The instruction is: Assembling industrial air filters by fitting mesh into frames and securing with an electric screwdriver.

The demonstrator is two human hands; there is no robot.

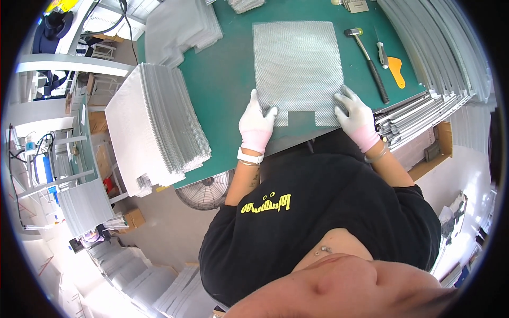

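Head view: mesh sheet (297, 69) lying flat on green counter (222, 79), notched edge nearest the body. Left hand (256, 126) and right hand (358, 116) (both gloved) pressing its near corners, fingers spread, gripping nothing. Likely squaring-up; next calls for even pressure. Mesh stack (154, 127) left, hammer (367, 55) right.

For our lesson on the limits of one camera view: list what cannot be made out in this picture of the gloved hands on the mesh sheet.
- Head view: the fingertips of the left hand and right hand press on the mesh sheet; whether they grip its edge is unclear.
- The near edge of the green table is hidden by the person's body.
- The small parts at the top edge are cut off.
- The mesh stack has too many fine layers to count.
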